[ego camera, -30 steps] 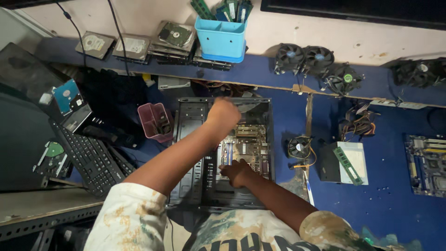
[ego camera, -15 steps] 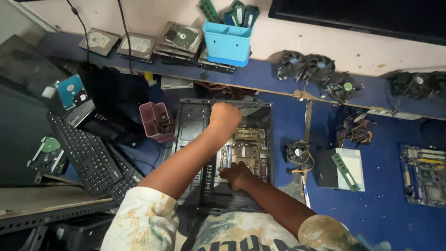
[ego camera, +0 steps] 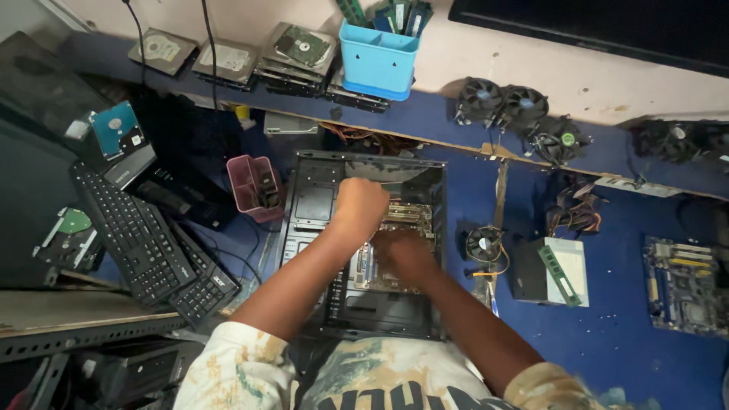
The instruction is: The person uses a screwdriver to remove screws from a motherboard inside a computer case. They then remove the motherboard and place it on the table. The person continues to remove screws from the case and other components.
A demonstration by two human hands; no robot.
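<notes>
the open computer case [ego camera: 319, 228] lies flat on the blue table [ego camera: 623, 334], the motherboard [ego camera: 387, 243] inside. the left hand [ego camera: 359, 205] is clenched in a fist over the board; the right hand [ego camera: 406, 254] rests on it, its grasp i cannot tell. better to press straight down, gently, away from the sharp case edges.

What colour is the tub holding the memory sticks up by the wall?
Light blue. The tub shows clearly in the head view, standing on the shelf behind the open computer case.

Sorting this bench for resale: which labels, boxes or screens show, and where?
Dark screen: top right, on the wall, black, unlit.
Hard drive: left, blue label.
Hard drive: back ledge, pale label.
White box: right of the open computer case, flat, green memory stick on top.
</notes>
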